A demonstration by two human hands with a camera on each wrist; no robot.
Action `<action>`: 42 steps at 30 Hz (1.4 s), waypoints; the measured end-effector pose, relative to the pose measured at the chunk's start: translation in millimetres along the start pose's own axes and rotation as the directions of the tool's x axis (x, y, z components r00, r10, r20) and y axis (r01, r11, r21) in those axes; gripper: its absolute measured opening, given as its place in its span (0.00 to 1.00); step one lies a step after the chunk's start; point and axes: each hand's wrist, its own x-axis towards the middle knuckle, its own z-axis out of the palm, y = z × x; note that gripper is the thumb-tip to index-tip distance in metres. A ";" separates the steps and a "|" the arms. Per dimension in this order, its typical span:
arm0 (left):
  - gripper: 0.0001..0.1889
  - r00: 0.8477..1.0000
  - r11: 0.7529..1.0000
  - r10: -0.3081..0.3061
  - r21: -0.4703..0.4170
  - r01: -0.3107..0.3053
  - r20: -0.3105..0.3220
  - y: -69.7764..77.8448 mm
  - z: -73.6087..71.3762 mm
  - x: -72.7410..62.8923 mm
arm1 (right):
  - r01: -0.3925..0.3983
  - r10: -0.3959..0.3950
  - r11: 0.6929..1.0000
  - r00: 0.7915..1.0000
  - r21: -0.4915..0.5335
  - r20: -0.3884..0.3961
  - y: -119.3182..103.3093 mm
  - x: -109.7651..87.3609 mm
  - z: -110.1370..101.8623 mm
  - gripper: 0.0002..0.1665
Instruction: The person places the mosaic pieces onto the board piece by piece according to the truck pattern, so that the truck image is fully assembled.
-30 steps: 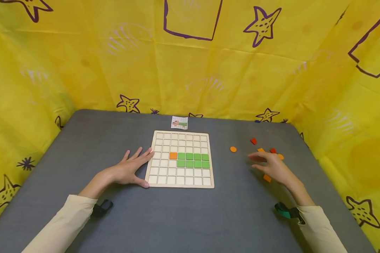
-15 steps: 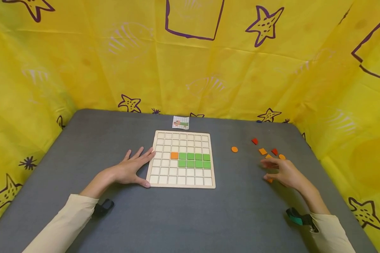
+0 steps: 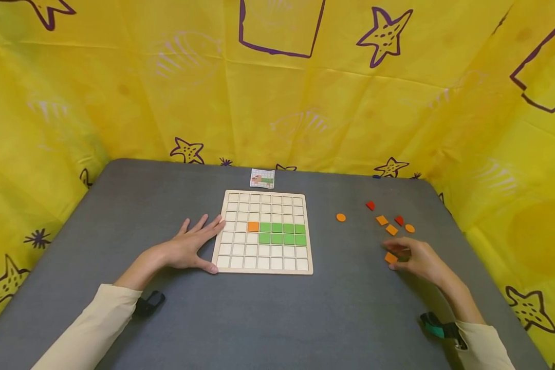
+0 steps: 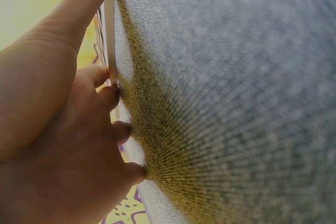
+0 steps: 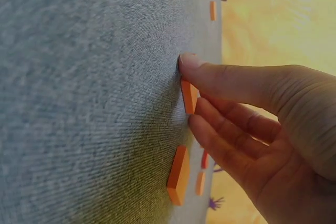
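My left hand (image 3: 189, 249) lies spread at the left edge of a wooden grid board (image 3: 263, 266), its thumb and fingertips touching the frame. Set in the board are one orange square tile (image 3: 253, 226) and a block of green square tiles (image 3: 277, 238). Over on the right, my right hand (image 3: 418, 259) has thumb and fingers at opposite edges of another orange square tile (image 3: 390, 257), pinching it on the table. In the right wrist view, a further orange tile (image 5: 179, 177) lies below the hand; the head view hides it.
Beyond the right hand lie orange squares (image 3: 391, 229), red pieces (image 3: 370, 205) and an orange disc (image 3: 409, 228). Another orange disc (image 3: 340, 218) sits nearer the board. A small picture card (image 3: 262, 179) is behind the board. Yellow cloth (image 3: 268, 92) surrounds the grey table (image 3: 268, 318).
My right hand has moved a little right and down, onto the orange square tile, uncovering orange squares behind it. The left hand has stayed on the board's edge.
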 end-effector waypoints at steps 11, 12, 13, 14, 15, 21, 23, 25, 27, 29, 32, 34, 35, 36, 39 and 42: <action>0.62 1.000 1.000 -0.002 -0.001 0.002 -0.011 -2.2 1.0 -1.9 | 0.018 -0.018 1.000 0.999 0.001 -0.030 2.3 -2.3 1.5 0.27; 0.62 1.000 1.000 -0.003 -0.002 0.003 -0.009 -2.0 1.1 -1.7 | 0.023 -0.023 1.000 0.999 0.006 -0.035 2.2 -2.1 2.2 0.27; 0.62 1.000 1.000 -0.007 -0.001 0.007 -0.007 -2.0 1.1 -1.6 | 0.032 -0.032 0.999 0.999 0.011 -0.040 2.3 -1.7 3.1 0.27; 0.62 1.000 1.000 -0.010 -0.001 0.010 -0.006 -1.9 1.2 -1.5 | 0.044 -0.043 0.999 0.998 0.017 -0.043 2.2 -1.1 4.2 0.26; 0.62 1.000 1.000 -0.013 -0.003 0.013 -0.003 -1.7 1.2 -1.3 | 0.055 -0.054 0.998 0.998 0.021 -0.044 2.2 -0.4 5.4 0.26; 0.62 1.000 1.000 -0.025 -0.011 0.025 0.004 -1.2 1.1 -1.9 | 0.102 -0.101 0.995 0.994 0.023 -0.041 1.1 5.1 10.4 0.27; 0.62 1.000 1.000 -0.025 -0.012 0.025 0.003 -1.0 1.0 -2.0 | 0.109 -0.108 0.994 0.993 0.017 -0.044 0.2 7.2 10.9 0.27; 0.62 1.000 1.000 -0.023 -0.011 0.023 0.002 -0.7 0.9 -1.7 | 0.112 -0.112 0.994 0.993 0.015 -0.046 -1.1 9.2 11.1 0.27; 0.62 1.000 1.000 -0.019 -0.008 0.019 -0.002 -0.6 0.7 -1.2 | 0.113 -0.113 0.993 0.992 0.012 -0.048 -3.0 11.0 11.0 0.26; 0.62 1.000 1.000 -0.017 -0.006 0.017 -0.003 -0.7 0.7 -0.7 | 0.113 -0.112 0.993 0.992 0.022 -0.059 -5.1 13.1 11.3 0.26; 0.62 1.000 1.000 -0.020 -0.009 0.020 -0.003 -0.7 0.8 -1.1 | 0.124 -0.121 0.992 0.989 0.028 -0.080 -8.5 17.4 11.9 0.26; 0.62 1.000 1.000 -0.022 -0.012 0.022 -0.001 -1.0 1.2 -1.4 | 0.142 -0.139 0.990 0.986 0.025 -0.093 -10.3 21.0 12.0 0.27; 0.62 1.000 1.000 -0.021 -0.013 0.021 -0.002 -1.1 1.4 -1.3 | 0.151 -0.148 0.988 0.984 0.020 -0.097 -11.3 22.9 11.9 0.28; 0.61 1.000 1.000 -0.021 -0.014 0.021 -0.002 -1.2 1.5 -1.3 | 0.155 -0.153 0.988 0.983 0.014 -0.097 -12.7 24.6 11.7 0.28; 0.61 1.000 1.000 -0.017 -0.014 0.017 -0.001 -1.3 1.8 -0.2 | 0.154 -0.153 0.988 0.985 0.015 -0.086 -17.1 29.0 11.5 0.29; 0.61 1.000 1.000 -0.019 -0.011 0.019 0.002 -0.9 2.2 0.4 | 0.135 -0.134 0.991 0.989 0.023 -0.064 -22.9 32.2 13.0 0.29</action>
